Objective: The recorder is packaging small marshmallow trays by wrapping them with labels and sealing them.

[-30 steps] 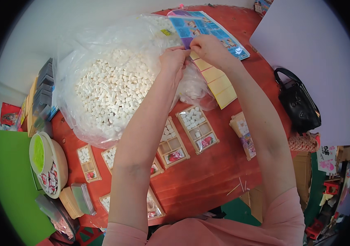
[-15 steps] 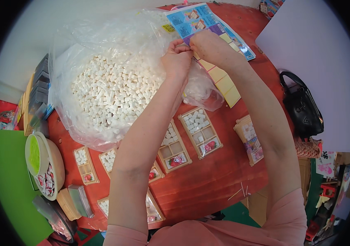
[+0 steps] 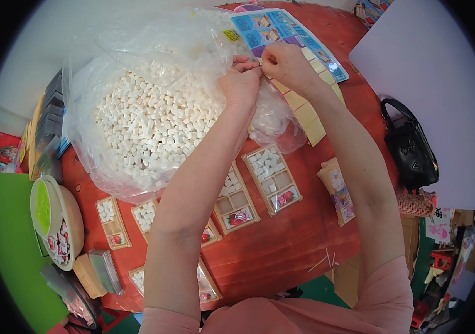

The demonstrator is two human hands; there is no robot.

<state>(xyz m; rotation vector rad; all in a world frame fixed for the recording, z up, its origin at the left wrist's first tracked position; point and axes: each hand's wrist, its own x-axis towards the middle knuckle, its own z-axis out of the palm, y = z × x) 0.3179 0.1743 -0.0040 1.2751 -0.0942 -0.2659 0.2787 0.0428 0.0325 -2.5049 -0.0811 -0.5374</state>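
My left hand [image 3: 240,80] and my right hand [image 3: 289,65] meet fingertip to fingertip at the left edge of a sticker sheet [image 3: 311,125]. Blue and purple printed labels cover its far part, and pale yellow backing sections show on the near part. Both hands are closed in a pinch; whatever is between the fingertips is too small and covered to make out. Beside my left forearm lies a large clear plastic bag [image 3: 76,139] filled with small white marshmallows [image 3: 154,119]. A compartment tray [image 3: 273,181] below the hands holds marshmallows and a strawberry-printed packet.
More compartment trays [image 3: 114,222] lie on the red table [image 3: 282,245], partly under my left arm. Stacked trays [image 3: 338,189] sit by my right arm. A cream basin [image 3: 76,228] with packets, a black handbag [image 3: 413,150] and thin white sticks [image 3: 318,264] are around.
My right hand has drawn slightly back from the purple label, with its fingers more curled. My left hand stays nearly in place. The whole view has shifted a little.
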